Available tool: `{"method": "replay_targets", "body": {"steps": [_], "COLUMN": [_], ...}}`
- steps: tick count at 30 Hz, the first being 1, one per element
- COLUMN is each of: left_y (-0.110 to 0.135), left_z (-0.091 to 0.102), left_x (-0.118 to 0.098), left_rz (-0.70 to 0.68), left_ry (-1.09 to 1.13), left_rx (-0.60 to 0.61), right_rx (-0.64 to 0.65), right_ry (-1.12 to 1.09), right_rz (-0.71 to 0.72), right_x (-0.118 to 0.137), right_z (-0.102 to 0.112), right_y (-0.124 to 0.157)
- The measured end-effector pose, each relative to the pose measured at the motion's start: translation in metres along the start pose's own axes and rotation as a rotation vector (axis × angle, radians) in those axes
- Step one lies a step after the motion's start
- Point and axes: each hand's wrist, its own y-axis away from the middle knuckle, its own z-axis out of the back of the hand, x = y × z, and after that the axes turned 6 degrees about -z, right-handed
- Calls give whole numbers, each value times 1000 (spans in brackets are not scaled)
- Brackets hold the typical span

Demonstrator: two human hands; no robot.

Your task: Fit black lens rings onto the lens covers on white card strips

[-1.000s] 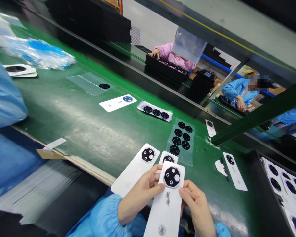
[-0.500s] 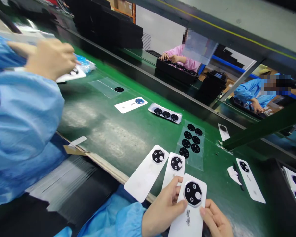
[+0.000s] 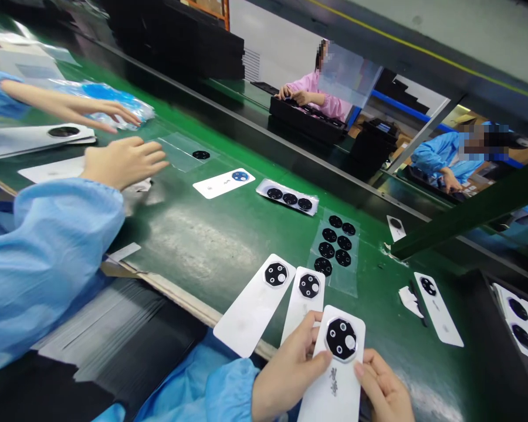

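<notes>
Between my two hands is a white phone back cover (image 3: 330,384) with a black octagonal camera plate (image 3: 341,339) at its top. My left hand (image 3: 286,372) grips its left edge, thumb across the front near the camera plate. On the right edge, my right hand (image 3: 385,387) pinches the cover between thumb and fingers. Just beyond lie two more white covers, one (image 3: 253,308) flat near the table edge and another (image 3: 303,299) partly hidden behind my left hand. A clear sheet (image 3: 345,280) with several black camera plates lies behind them.
A co-worker's hands (image 3: 123,161) are at the left, near stacked covers (image 3: 35,140). A cover (image 3: 224,183) and a strip of three plates (image 3: 288,198) lie mid-table. To the right are another cover (image 3: 440,310), a green post (image 3: 449,214) and a black tray (image 3: 479,328) of covers.
My hands keep the same hold on the cover. At the left, the co-worker's hands have opened and spread apart, away from the cover they were at. The view has shifted slightly.
</notes>
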Motion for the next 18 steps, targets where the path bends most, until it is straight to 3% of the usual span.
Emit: {"method": "replay_targets", "body": {"steps": [10, 18], "left_y": [-1, -2], "left_z": [12, 12], "left_x": [1, -6], "left_rz": [14, 79], "left_ry": [1, 17], "left_rx": [27, -3], "right_rx": [60, 110], "right_ry": [75, 68], "right_rz": [104, 38], "right_x": [19, 20], "right_z": [-18, -16], "right_y": [1, -1]}}
